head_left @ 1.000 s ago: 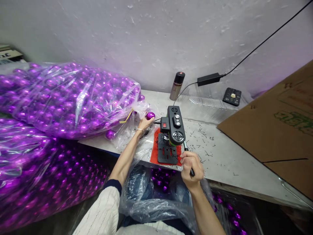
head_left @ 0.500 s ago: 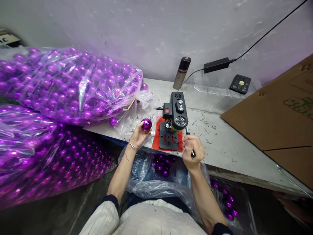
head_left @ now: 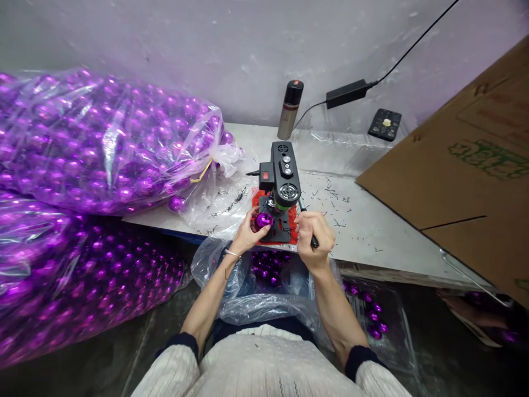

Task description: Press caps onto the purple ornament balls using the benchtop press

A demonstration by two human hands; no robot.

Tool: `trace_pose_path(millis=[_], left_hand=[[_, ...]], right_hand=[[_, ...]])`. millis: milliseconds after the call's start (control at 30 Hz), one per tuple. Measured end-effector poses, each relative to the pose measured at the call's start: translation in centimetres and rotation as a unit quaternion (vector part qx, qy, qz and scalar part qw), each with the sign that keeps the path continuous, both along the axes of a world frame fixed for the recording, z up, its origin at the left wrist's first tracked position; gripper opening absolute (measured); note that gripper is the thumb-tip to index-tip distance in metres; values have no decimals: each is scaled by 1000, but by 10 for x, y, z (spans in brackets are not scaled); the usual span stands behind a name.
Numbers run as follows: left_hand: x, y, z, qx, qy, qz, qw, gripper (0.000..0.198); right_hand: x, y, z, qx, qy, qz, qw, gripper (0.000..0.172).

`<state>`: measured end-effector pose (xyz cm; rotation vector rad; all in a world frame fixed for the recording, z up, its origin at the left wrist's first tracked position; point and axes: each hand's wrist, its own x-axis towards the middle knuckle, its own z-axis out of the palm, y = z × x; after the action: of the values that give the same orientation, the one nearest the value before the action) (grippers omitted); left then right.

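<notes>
A shiny purple bauble (head_left: 263, 220) sits in the fingers of my left hand (head_left: 248, 231), over the base plate of a small bench drill press (head_left: 285, 171). My right hand (head_left: 316, 237) is wrapped round the press's feed lever (head_left: 314, 241), whose black end shows below the fist. The black head of the press, with a red switch on its side, stands above and behind the bauble. Beneath the base plate (head_left: 281, 234) lies a red cloth (head_left: 293, 234). The tip of the drill is hidden under the head.
Large clear bags of purple baubles (head_left: 99, 149) fill the left. A spray can (head_left: 290, 110), a power adapter (head_left: 347, 94) and a black case (head_left: 385, 124) are at the back. A cardboard box (head_left: 463, 171) stands right. Dark shavings litter the table (head_left: 363, 237). Loose baubles (head_left: 270, 267) lie in plastic below.
My left hand has carried the bauble rightward, from beside the press to over its base plate. My right hand keeps its grip on the lever. The whole view has shifted slightly.
</notes>
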<state>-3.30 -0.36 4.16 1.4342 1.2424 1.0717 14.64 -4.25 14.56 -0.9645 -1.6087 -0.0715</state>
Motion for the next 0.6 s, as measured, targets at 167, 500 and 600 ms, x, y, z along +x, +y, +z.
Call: trace_pose_path(millis=[167, 500, 600], left_hand=[[6, 4, -4, 21, 60, -16, 998, 55], [9, 19, -10, 140, 154, -36, 977, 53], [6, 19, -6, 178, 183, -60, 965, 55]], right_hand=[[1, 0, -2, 7, -14, 1, 1000, 25], [1, -2, -5, 1, -13, 10, 1000, 24], [1, -2, -5, 0, -11, 12, 1000, 23]])
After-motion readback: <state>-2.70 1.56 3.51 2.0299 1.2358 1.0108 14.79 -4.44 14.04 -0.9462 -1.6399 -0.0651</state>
